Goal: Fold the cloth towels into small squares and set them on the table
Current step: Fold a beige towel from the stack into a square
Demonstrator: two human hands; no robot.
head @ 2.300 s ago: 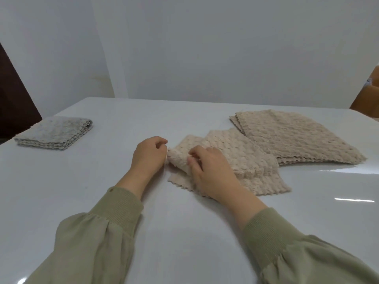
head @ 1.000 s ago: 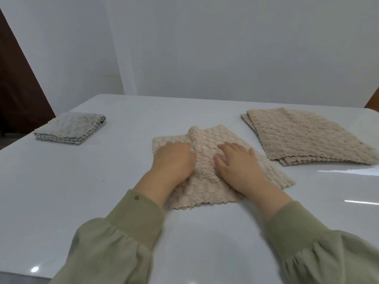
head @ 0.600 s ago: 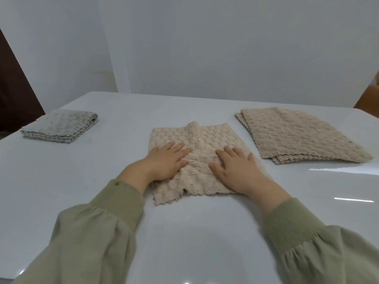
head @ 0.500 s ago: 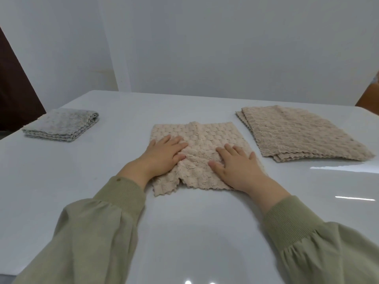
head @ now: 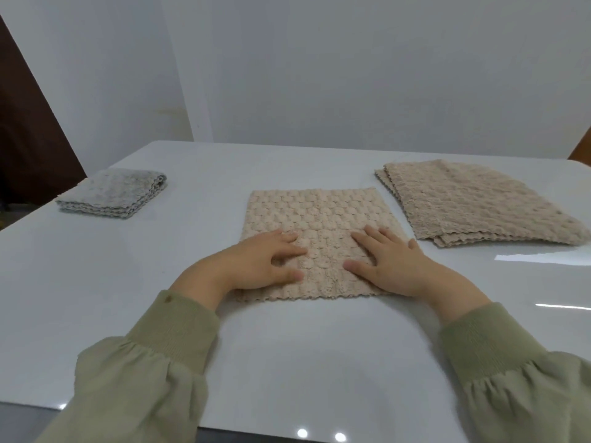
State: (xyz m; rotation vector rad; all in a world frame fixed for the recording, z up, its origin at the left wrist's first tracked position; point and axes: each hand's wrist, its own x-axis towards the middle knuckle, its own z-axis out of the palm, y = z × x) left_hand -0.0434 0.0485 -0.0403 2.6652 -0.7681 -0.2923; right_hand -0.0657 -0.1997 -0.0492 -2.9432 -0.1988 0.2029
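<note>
The beige towel point(head: 316, 225) lay spread flat in the middle of the white table point(head: 287, 362), directly in front of the person. The left hand point(head: 256, 266) and the right hand point(head: 393, 266) both rested on its near half, palms down, with fingers straight and a little spread. Neither hand gripped anything; they only pressed the cloth. The step in hand seemed to be the smoothing before the first fold. To do it well, the palms should probably slide from the centre toward the sides so that no ridge remains. Then the near wavy edge should be brought exactly onto the far edge, because the thick bubbly fabric would likely spring back if the corners do not match. To the right, just beside this towel, a stack of beige towels point(head: 473, 203) lay flat, and at the far left a grey folded towel point(head: 112, 193) sat near the table edge. The table surface was glossy and showed bright reflections. Behind it stood a plain pale wall point(head: 319, 75), with a dark brown panel point(head: 25, 139) at the left.
</note>
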